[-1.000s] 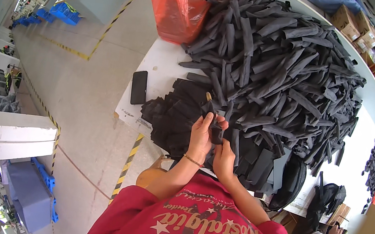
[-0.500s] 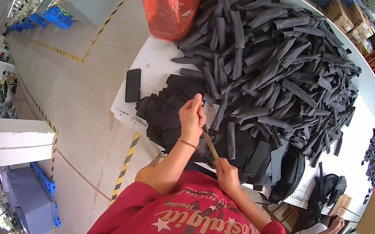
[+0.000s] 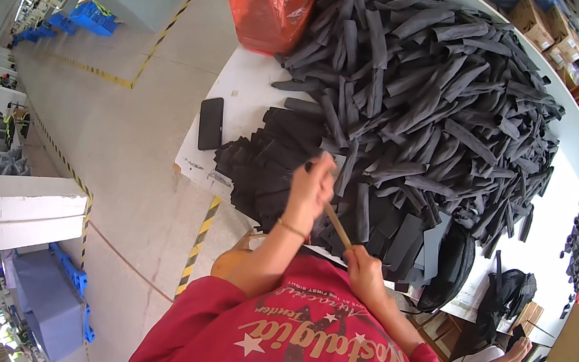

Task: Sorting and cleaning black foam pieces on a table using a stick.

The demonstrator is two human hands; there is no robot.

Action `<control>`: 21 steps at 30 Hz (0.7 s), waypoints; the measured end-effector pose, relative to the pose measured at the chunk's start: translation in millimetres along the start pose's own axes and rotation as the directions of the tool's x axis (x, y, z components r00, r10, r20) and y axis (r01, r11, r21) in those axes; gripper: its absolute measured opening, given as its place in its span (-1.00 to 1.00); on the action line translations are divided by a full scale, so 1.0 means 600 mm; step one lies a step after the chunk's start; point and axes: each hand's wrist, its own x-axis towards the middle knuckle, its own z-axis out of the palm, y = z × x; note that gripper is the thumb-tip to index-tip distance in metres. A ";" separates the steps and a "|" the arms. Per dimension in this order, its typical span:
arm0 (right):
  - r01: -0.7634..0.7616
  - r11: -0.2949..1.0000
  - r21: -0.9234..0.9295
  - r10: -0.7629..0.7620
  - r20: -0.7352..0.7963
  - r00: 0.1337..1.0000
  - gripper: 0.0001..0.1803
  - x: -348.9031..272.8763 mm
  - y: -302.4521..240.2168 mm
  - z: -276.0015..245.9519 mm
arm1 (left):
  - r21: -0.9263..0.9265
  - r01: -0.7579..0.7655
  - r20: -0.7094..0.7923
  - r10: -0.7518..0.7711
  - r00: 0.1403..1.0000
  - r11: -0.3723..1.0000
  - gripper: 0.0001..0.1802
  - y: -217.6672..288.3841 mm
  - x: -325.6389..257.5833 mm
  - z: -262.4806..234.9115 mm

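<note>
Fingers of the right hand [image 3: 366,270] grip a slender light-brown wooden-looking stick [image 3: 338,225]; it runs up to the left hand [image 3: 312,188], whose blurred grip I cannot tell. Black flat fabric strips [image 3: 262,165] lie nearby on the white surface [image 3: 251,78]. Judgement: keep right hand steady, stick straight.

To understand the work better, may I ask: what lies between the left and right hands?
A tan stick shows between left hand and right hand, above dark pieces, in the head view.

Charcoal cloth pieces [image 3: 424,96], tan stick [image 3: 338,226], red bag [image 3: 268,7], yellow-black striped tape [image 3: 199,246]
</note>
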 end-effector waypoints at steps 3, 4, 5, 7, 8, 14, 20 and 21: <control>-0.017 1.000 -0.011 0.019 0.209 0.978 -0.89 -0.037 -0.016 -0.040 | -0.292 -0.155 -0.113 0.127 0.985 0.944 -0.71 0.055 0.068 -0.058; 0.143 0.989 0.032 -0.145 0.354 0.924 -0.86 -0.055 0.012 -0.058 | -0.339 -0.227 -0.098 0.205 0.974 0.913 -0.73 0.075 0.084 -0.086; 0.152 0.987 0.042 -0.157 0.370 0.916 -0.86 -0.058 0.003 -0.071 | -0.322 -0.353 -0.199 0.302 0.932 0.879 -0.68 0.099 0.106 -0.135; 0.025 1.000 0.017 -0.030 0.453 0.891 -0.82 -0.060 -0.023 -0.104 | -0.369 -0.430 -0.256 0.354 0.899 0.824 -0.66 0.138 0.091 -0.122; 0.021 0.999 0.036 -0.028 0.218 0.976 -0.76 -0.044 -0.009 -0.083 | -0.351 -0.389 -0.230 0.324 0.918 0.852 -0.66 0.133 0.081 -0.101; 0.350 0.926 0.144 -0.329 -0.151 0.932 -0.72 0.155 -0.063 0.023 | -0.234 -0.001 -0.154 -0.036 0.987 0.972 -0.62 -0.017 0.029 0.002; 0.291 0.876 0.386 -0.345 0.077 0.935 -0.83 0.131 -0.108 -0.026 | -0.091 -0.415 -0.339 0.363 0.868 0.905 -0.68 0.101 0.110 -0.141; 0.227 0.903 0.364 -0.247 0.008 0.969 -0.81 0.139 -0.118 -0.036 | 0.165 -0.449 -0.237 0.477 0.846 0.878 -0.70 0.125 0.110 -0.123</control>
